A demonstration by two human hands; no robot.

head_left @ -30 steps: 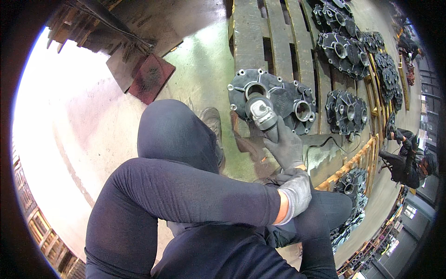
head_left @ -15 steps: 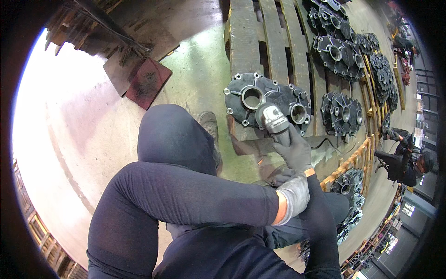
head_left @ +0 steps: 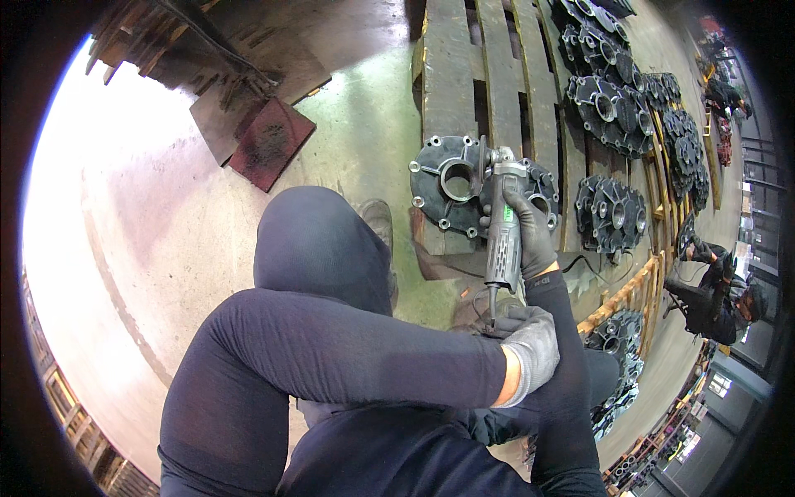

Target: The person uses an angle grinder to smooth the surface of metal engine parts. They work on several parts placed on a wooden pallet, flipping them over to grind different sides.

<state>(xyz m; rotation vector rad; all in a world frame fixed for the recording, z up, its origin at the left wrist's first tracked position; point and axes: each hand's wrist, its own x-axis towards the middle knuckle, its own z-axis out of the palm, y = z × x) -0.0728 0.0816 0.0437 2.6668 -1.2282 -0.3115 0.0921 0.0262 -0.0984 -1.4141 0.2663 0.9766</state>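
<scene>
My right hand point(head_left: 534, 232), in a dark grey glove, is wrapped round the body of a grey angle grinder point(head_left: 503, 248). The grinder stands nearly lengthwise in view, its disc edge-on over a dark metal housing casting point(head_left: 432, 178). Whether the disc touches the casting, I cannot tell. Round bores and bolt bosses show on the casting, which lies at the near end of a wooden pallet point(head_left: 450, 91). Crossing from the left, my left arm brings my gloved left hand point(head_left: 534, 344) beside my right forearm. Its curled fingers close on the grinder's cord point(head_left: 493, 311) below the tool's tail.
Another casting point(head_left: 611, 214) sits to the right, with several more stacked beyond. Wooden slats point(head_left: 617, 294) edge the pallets there. A dark red board point(head_left: 272, 142) lies on the floor at the left. Far right, another person point(head_left: 714, 286) is seated in dark clothes.
My right hand has turned the grinder from head-on to lengthwise, disc now edge-on, and raised its head slightly. The cord has come into sight at my left fingers. The view has shifted slightly.
</scene>
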